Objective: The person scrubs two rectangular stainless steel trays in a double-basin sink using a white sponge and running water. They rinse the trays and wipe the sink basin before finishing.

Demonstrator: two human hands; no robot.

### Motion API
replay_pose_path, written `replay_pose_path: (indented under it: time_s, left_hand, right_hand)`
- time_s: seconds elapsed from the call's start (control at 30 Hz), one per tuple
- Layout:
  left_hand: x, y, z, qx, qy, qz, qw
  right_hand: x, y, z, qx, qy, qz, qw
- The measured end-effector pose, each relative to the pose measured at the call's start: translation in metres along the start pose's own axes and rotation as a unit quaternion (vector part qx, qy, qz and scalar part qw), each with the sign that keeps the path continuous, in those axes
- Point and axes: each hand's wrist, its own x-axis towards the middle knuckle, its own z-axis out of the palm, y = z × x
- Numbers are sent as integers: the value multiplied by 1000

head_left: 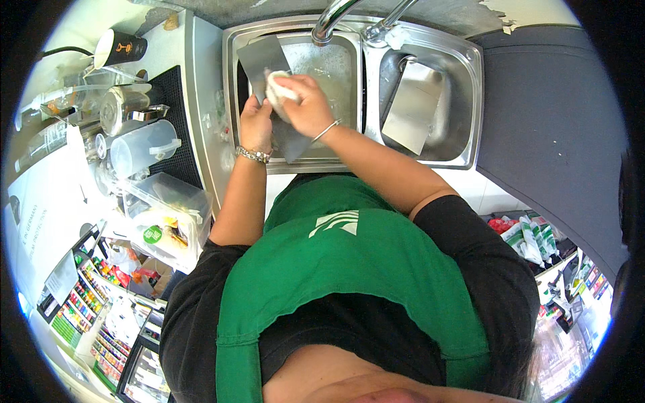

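Observation:
Over the left basin of a steel double sink (365, 95), my left hand (256, 123) holds a dark grey flat metal sheet (266, 55) by its edge. The sheet is tilted, one end towards the back left corner of the basin and the other near the front rim. My right hand (308, 103) grips a white cloth or sponge (280, 90), pressed against the sheet's face and slightly blurred. A second metal sheet (415, 108), shiny and flat, leans in the right basin. Some water or suds show in the left basin.
A chrome faucet (322, 36) overhangs the left basin. On the left counter a paper cup (121, 49), a clear plastic jug (143, 147) and a metal pitcher (118, 108) lie near a black ribbed mat (179, 118). A dark grey surface (549, 111) adjoins the sink's right side.

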Motion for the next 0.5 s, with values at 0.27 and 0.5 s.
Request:
replay_pose_path:
  time_s: [0.27,0.5]
  left_hand:
    - [-7,5,8,19,-20,11,1000]
    - [-14,26,9,50,-18,66,996]
  right_hand:
    - [9,27,6,-120,49,-19,991]
    - [8,117,-30,-246,-14,172,954]
